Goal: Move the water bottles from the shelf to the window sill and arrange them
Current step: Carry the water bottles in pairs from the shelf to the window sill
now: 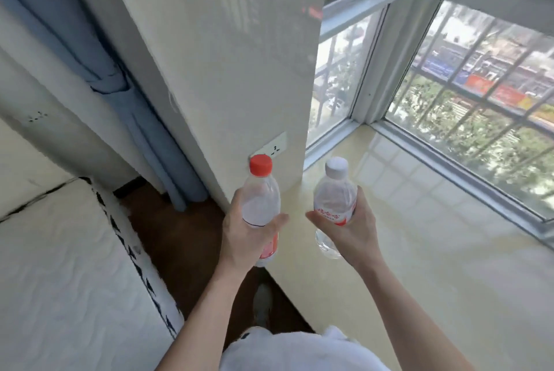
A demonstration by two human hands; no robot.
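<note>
Left hand: the left hand is wrapped around the middle of the red-capped bottle, thumb across the front, fingers behind.
Right hand: the right hand is closed around the lower body of the white-capped bottle, over its red-and-white label.
Red-capped bottle: held upright and clear of any surface, at the near left edge of the window sill; its base is seen over the dark floor beside the sill.
White-capped bottle: held upright above the sill, just right of the red-capped bottle and apart from it; whether its base touches the sill cannot be made out, though it appears lifted.
Window sill: a glossy cream slab, with grid reflections shown on it.
Window: the barred window is set along the far and right edges of the sill.
Wall: a pale wall rises at the sill's left end, with a socket on it just behind the red cap.
Curtain: a blue curtain hangs left of the wall, well away from the sill.
Mattress: a white mattress lies across the floor from the sill.
</note>
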